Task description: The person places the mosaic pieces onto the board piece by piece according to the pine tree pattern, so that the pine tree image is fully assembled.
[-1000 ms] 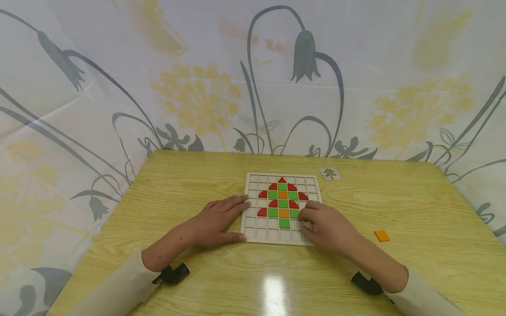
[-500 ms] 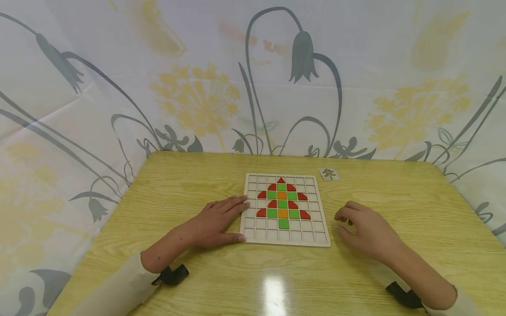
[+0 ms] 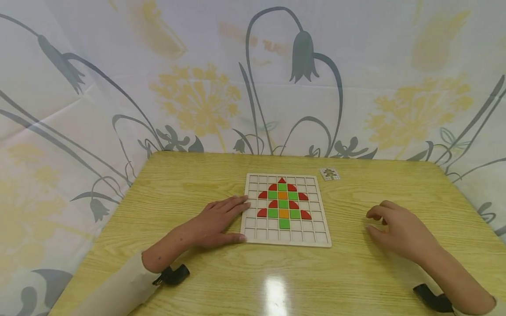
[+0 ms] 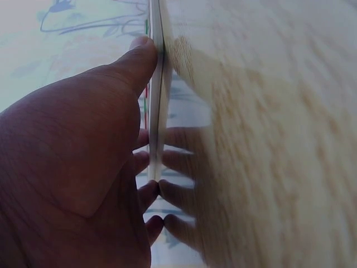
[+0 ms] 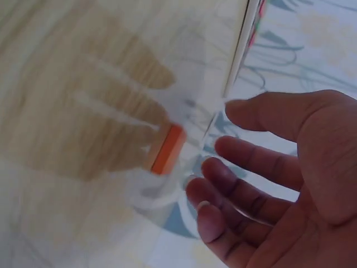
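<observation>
A pale square grid board lies on the table, with green, orange and red tiles set in a tree shape. Its left edge is touched by my left hand, fingers extended and thumb near the lower corner. To the right of the board, my right hand hovers with loosely bent fingers. The right wrist view has a loose orange square tile on the table, just beyond the fingertips and apart from them. In the head view this hand hides that tile.
A small pattern card with a printed tree lies behind the board's far right corner. The wooden table ends at a flower-printed cloth behind and at the sides. Dark wrist devices sit below both forearms.
My right hand has moved right, off the board to over the loose orange tile. A red quarter-round tile now shows at the pattern's lower right, where the fingers were. The left hand stays put.
</observation>
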Tool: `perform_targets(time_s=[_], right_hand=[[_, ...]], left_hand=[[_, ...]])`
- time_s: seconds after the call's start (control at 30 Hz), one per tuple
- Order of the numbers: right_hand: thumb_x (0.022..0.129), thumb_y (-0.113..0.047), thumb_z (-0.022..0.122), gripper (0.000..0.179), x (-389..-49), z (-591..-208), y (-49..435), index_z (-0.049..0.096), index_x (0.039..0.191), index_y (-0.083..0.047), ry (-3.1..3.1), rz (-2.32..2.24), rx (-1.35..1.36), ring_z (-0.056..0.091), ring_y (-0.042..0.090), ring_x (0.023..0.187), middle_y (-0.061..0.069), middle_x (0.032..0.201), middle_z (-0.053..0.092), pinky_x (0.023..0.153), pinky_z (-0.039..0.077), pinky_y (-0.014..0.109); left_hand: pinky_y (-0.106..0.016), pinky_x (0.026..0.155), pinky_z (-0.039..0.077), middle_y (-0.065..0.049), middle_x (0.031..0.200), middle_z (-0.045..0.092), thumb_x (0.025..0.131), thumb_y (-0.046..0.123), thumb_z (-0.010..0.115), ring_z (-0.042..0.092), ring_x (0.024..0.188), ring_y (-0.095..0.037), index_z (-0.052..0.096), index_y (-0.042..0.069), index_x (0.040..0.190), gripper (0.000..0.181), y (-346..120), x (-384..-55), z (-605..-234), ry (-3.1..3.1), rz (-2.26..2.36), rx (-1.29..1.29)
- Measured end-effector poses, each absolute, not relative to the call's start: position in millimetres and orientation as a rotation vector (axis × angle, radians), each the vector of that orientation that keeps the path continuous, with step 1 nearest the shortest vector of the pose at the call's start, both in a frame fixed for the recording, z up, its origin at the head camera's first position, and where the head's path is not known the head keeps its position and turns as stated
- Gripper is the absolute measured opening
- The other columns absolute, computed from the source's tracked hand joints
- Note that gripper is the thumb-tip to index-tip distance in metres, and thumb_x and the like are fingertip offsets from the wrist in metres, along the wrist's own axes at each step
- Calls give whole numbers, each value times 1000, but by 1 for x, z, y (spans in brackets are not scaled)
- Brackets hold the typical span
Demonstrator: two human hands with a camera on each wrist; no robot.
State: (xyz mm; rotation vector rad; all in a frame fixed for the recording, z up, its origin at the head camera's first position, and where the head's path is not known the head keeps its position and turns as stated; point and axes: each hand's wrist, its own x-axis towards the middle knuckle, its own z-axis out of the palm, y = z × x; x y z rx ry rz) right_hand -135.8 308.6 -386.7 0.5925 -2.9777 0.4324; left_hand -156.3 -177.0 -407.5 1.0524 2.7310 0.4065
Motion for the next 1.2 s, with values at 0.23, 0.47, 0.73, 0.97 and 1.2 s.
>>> perform_targets(time_s=[0.23, 0.47, 0.73, 0.97, 1.2], right_hand=[[87, -32, 89, 38, -141, -382, 335, 76, 112, -6, -3106, 406, 605, 64, 20, 86, 3, 101, 67, 69, 54, 39], [87, -31, 89, 40, -145, -379, 351, 74, 112, -4, -3187, 451, 652, 56, 8, 75, 0, 95, 64, 65, 50, 31], [85, -25, 91, 23, -146, -381, 350, 71, 93, -16, -3200, 496, 716, 52, 0, 74, -10, 85, 62, 65, 50, 29], [84, -11, 85, 19, -145, -385, 341, 67, 87, -16, -3178, 493, 702, 40, 6, 67, -7, 77, 52, 61, 37, 28], [76, -8, 84, 23, -143, -390, 337, 64, 85, -17, -3070, 478, 742, 38, 3, 68, -7, 81, 50, 61, 37, 27]], left_hand=[[-64, 121, 27, -3, 179, 15, 103, 60, 61, 17, 163, -31, 23, 18, 171, 89, -177, -157, -407, 2730, 397, 1054], [-63, 121, 27, -3, 178, 15, 103, 61, 61, 17, 163, -30, 23, 19, 171, 89, -177, -157, -406, 2734, 392, 1052], [-63, 122, 26, -4, 178, 16, 103, 60, 62, 18, 163, -31, 24, 18, 171, 89, -177, -156, -405, 2725, 402, 1043], [-63, 122, 26, -3, 179, 15, 103, 61, 61, 16, 164, -29, 23, 19, 171, 89, -177, -156, -406, 2729, 398, 1043], [-63, 122, 26, -2, 179, 15, 103, 61, 61, 17, 163, -30, 23, 19, 171, 89, -177, -156, -406, 2733, 403, 1039]])
